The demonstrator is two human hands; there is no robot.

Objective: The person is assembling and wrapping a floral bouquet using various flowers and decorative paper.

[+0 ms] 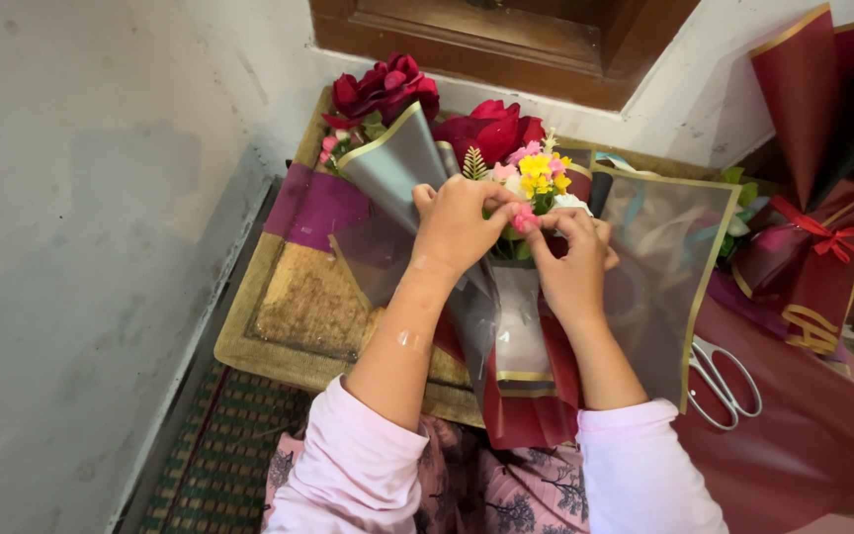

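We are pinching the small pink flower (523,219) with both the left hand (460,225) and right hand (573,262); the bouquet (516,297) seems light, soft, fragile, best gripped at its wrapped stem.

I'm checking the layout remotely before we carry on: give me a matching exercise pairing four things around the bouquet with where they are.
Things:
1. scissors
2. small pink flower
3. finished dark red bouquet with ribbon bow
4. second grey-wrapped rose bouquet

Places:
A. pinched between the fingertips of the left hand and right hand
B. far right, beside the wall
C. lying on dark red paper, right of the right forearm
D. behind the left hand, upper left

Pairs: 1-C, 2-A, 3-B, 4-D
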